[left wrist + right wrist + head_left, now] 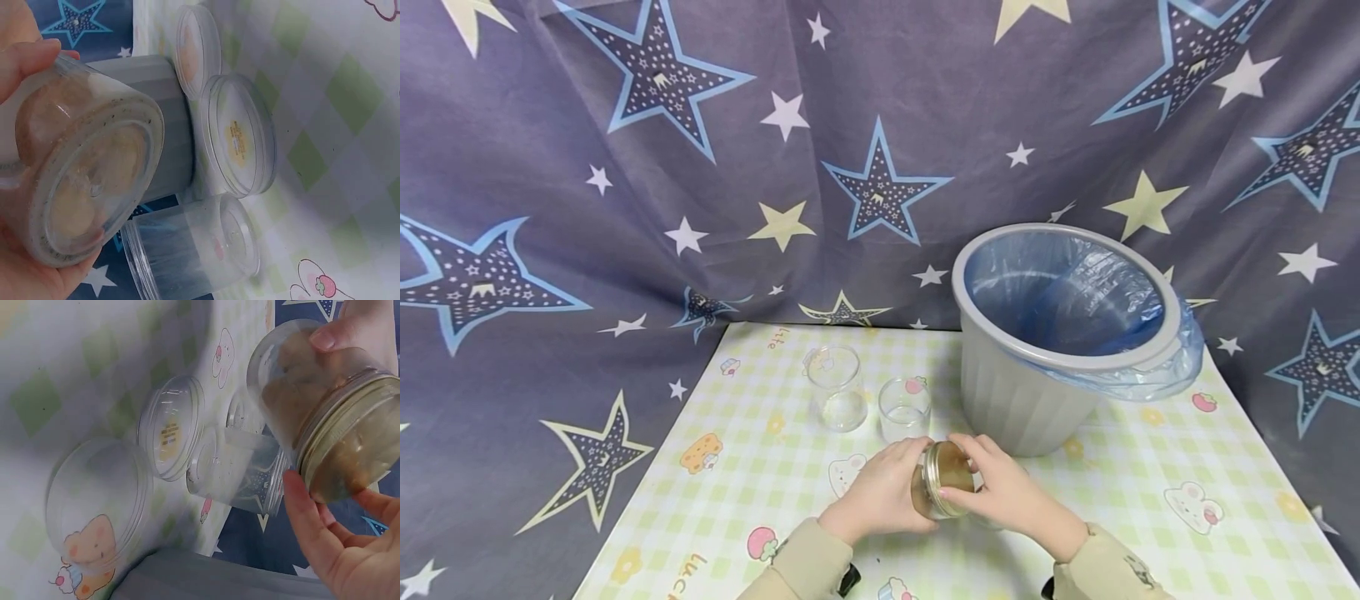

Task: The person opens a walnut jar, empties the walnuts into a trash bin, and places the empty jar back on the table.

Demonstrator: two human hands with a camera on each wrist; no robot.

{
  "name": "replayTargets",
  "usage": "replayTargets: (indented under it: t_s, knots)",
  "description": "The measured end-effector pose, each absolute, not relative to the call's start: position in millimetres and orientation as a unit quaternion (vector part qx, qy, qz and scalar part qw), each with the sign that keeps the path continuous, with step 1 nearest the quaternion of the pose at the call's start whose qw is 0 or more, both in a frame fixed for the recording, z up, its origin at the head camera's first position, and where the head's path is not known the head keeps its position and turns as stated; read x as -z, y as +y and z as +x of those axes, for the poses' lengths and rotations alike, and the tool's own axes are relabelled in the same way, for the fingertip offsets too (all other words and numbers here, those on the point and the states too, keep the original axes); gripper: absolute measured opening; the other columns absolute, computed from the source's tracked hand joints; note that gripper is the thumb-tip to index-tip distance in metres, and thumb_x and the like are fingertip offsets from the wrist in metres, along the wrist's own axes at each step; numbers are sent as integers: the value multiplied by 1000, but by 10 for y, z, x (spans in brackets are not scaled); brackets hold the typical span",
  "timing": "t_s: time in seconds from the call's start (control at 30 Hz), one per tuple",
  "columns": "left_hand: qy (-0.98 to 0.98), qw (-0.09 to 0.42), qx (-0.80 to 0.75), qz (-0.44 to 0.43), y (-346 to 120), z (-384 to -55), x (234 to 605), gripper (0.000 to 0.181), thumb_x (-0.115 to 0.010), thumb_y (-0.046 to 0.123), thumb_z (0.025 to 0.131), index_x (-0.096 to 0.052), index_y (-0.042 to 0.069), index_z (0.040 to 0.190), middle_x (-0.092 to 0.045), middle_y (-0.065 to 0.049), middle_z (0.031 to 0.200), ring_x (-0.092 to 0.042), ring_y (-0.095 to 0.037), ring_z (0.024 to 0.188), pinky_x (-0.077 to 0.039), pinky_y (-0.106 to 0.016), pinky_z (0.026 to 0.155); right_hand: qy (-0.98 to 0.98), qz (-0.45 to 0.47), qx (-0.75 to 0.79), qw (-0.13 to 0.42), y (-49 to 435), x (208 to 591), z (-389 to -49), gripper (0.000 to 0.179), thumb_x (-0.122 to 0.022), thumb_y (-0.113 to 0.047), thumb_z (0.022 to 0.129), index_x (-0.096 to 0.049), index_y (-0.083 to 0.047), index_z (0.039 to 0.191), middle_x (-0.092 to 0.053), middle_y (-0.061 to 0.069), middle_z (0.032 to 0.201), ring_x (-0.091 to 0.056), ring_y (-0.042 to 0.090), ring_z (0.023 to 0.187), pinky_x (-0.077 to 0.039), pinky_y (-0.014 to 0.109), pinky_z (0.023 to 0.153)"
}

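Note:
A clear jar [919,492] with brownish contents is held tilted above the table, its base toward the left wrist view. My left hand [887,492] grips the jar's body, thumb on one side and fingers round the other. On its clear screw lid [359,434] my right hand [1007,492] has thumb and fingers at the rim. Beyond the hands stand an uncovered tall clear jar [838,392] and a shorter clear jar [904,408]. Two loose clear lids, one [240,137] closer and one [199,53] farther, lie on the table, mostly hidden below the hands in the head view.
A grey bin [1022,392] lined with a blue plastic bag [1157,379] stands at the back right, close beyond my right hand. The table [752,475] has a green checked cover with cartoon prints. A dark star-patterned curtain [880,83] hangs behind and beside it.

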State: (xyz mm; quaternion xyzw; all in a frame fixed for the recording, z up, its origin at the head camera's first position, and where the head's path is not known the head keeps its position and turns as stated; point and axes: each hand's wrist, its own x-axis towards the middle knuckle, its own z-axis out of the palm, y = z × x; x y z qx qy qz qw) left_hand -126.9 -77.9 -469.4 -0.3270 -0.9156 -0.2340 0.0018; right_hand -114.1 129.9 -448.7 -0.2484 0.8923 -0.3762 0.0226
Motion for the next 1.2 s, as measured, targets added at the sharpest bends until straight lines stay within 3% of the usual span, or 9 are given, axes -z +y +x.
replayTargets:
  t_s: [0.23,0.6,0.73,0.97,1.2]
  knots:
    - [-920,10,217,-326,-756,-1242,4695,96,-87,38,58,-40,3,134,-58,-6,123,-58,-20,110,-52,-35,94,915,-209,343,30,1238,4472,-1122,67,-71,-49,77,-51,-11,129,-55,5,101,-57,18,86,-47,22,57]
    - [-918,-10,231,-321,-787,-1250,4714,97,-87,38,58,-40,3,135,-57,-3,124,-57,-19,111,-50,-33,96,905,-221,361,37,1212,4462,-1109,71,-76,-44,73,-50,-8,128,-53,6,105,-54,18,88,-47,21,62]
    - [-912,-24,247,-326,-805,-1266,4714,97,-87,37,58,-39,4,136,-56,-3,125,-56,-19,112,-50,-33,96,891,-262,372,12,1227,4492,-1120,71,-79,-40,71,-51,-6,128,-52,6,108,-55,17,89,-50,20,65]
    - [-895,-60,271,-351,-846,-1286,4706,97,-87,36,61,-36,8,139,-52,-4,135,-51,-21,122,-47,-37,101,872,-337,354,-34,1287,4500,-1138,74,-85,-35,65,-53,-12,127,-51,-1,111,-54,13,97,-54,29,77]
    - [-890,-83,271,-359,-856,-1272,4664,99,-88,37,61,-35,8,141,-49,-4,139,-49,-22,126,-44,-40,104,849,-408,324,-86,1338,4522,-1166,79,-88,-31,58,-54,-14,127,-49,2,112,-50,14,98,-54,31,76]
